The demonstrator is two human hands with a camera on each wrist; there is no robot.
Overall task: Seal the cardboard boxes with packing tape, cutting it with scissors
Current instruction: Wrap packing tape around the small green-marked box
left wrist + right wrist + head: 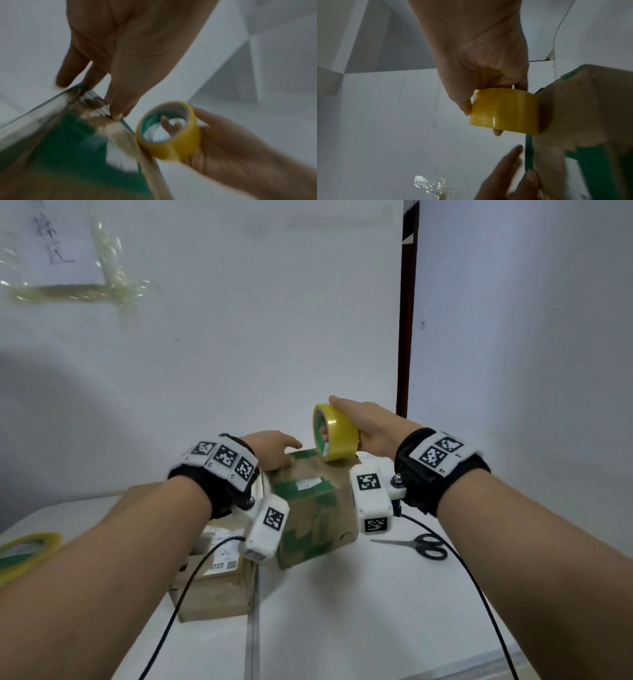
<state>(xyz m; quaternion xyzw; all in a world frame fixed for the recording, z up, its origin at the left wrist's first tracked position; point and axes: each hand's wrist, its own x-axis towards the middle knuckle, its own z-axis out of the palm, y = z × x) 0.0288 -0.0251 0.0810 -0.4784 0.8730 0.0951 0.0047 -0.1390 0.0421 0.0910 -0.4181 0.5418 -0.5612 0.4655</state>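
A brown cardboard box (310, 508) with green tape patches stands in the middle of the white table. My left hand (275, 451) lies on its far top-left edge; the thumb (116, 114) presses on the edge and the straight fingers reach past it. At the box's far top-right corner my right hand (364, 424) grips a yellow roll of packing tape (335, 433), fingers through its core (169, 127), with the roll (504, 111) touching the box (583, 108). Black scissors (423, 545) lie on the table to the right of the box. The wrist views are blurred.
A lower, flatter cardboard box (215, 587) with a label sits at the left of the taped box. A second yellow tape roll (25, 553) lies at the table's left edge. The white wall (239, 354) rises just behind the table, with clear tape stuck on it.
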